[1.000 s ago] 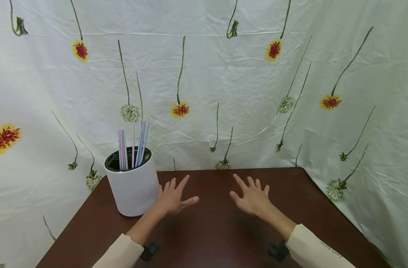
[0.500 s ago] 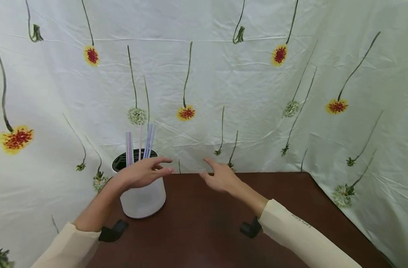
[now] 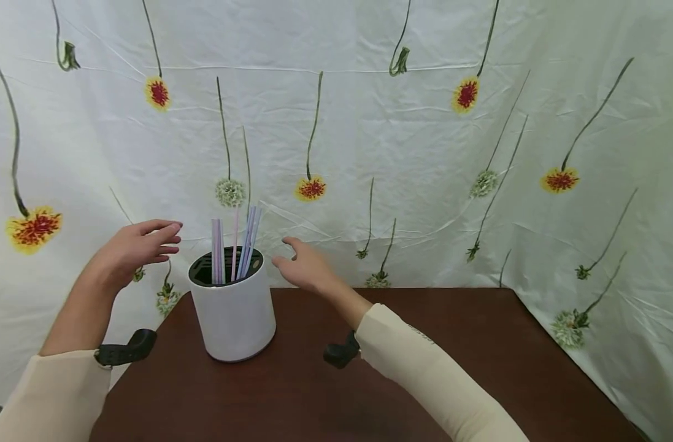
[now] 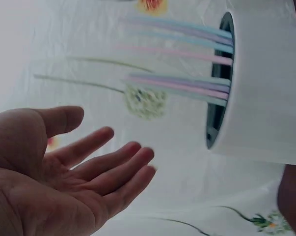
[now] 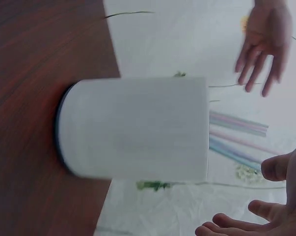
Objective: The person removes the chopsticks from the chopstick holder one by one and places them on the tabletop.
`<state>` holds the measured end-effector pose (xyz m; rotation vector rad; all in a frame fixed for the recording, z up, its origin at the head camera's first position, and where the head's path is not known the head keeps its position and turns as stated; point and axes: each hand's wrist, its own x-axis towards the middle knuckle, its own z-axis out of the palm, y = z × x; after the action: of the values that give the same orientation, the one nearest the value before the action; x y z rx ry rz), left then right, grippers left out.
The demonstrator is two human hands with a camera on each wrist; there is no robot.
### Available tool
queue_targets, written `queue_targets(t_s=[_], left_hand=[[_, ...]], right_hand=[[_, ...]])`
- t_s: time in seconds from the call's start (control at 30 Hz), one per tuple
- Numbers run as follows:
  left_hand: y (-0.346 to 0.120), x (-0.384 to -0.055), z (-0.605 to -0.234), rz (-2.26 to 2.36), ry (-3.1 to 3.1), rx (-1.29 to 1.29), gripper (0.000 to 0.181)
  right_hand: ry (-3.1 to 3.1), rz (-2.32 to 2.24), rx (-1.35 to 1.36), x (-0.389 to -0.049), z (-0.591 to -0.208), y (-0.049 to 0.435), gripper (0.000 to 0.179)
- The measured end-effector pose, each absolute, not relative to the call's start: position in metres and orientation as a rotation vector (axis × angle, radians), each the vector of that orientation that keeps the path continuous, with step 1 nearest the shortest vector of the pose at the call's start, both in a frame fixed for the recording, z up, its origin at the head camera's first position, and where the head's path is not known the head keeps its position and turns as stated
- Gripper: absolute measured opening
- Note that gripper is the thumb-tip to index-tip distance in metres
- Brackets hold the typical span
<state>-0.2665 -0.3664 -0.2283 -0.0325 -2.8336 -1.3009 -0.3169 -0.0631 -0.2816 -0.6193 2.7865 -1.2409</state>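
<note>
Head view: white container upright, mouth-up

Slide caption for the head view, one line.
Left hand and right hand, both empty, flank a white holder of pastel sticks on a table.

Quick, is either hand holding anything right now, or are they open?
Left hand: open, holding nothing.
Right hand: open, empty, near the white holder.
</note>
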Motion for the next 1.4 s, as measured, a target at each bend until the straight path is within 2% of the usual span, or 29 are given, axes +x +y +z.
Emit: queue_targets(t_s=[0.3,0.7,1.13,1.4], left_hand=[[-0.389,-0.294,-0.278,-1.695,-2.688,0.139,0.079],[-0.387,-0.324,-0.330,-2.224,-2.431,0.156,0.079],[-0.386,-0.322,-0.335,-2.156,-2.427,0.219,0.082],[-0.360,-0.311,-0.335,-2.176,-2.383,0.194,0.083]], right_hand=[[2.608,-1.664,-0.383,-0.319,-0.300,-0.110,0.053],[2.482,-1.995,-0.216,-0.323,-0.340,-0.132,0.050],[2.474,-1.995,-0.195,-0.319,-0.348,-0.132,0.046],[2.496,-1.927,-0.282,-0.321,-0.350,-0.096,0.049]])
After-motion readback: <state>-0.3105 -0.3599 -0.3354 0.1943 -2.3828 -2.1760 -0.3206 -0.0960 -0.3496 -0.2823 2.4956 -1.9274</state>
